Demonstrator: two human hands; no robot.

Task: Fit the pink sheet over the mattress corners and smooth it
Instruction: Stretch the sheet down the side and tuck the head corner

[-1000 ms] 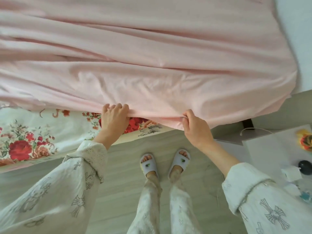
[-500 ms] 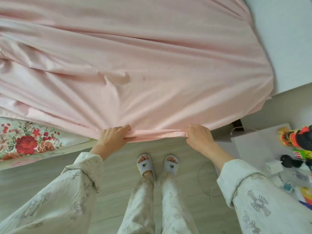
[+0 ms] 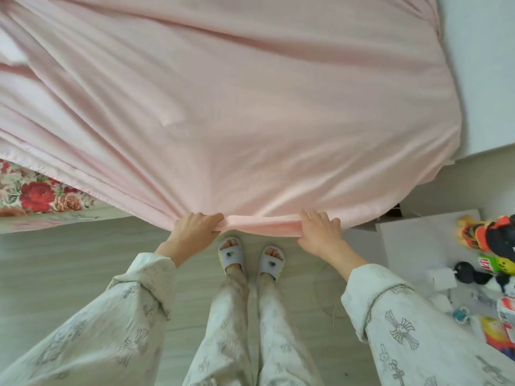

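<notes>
The pink sheet (image 3: 250, 107) lies spread over the bed, with long creases fanning out from its near edge. My left hand (image 3: 195, 232) and my right hand (image 3: 320, 235) both grip that near hem, about a forearm's length apart, and the fabric is bunched and taut between them. At the left the floral mattress (image 3: 39, 196) shows uncovered beyond the sheet's edge. The bed's right corner (image 3: 434, 174) is draped by the sheet. My slippered feet stand on the floor just below the hem.
A white bedside table (image 3: 412, 246) at the right carries toys, a charger, a cable and small packets. A white wall (image 3: 487, 79) runs along the bed's right side. Pale wood floor (image 3: 69, 260) lies under me.
Both hands have pulled the hem toward me and out past the bed's edge. The sheet now covers more of the floral mattress, and its creases fan from my hands.
</notes>
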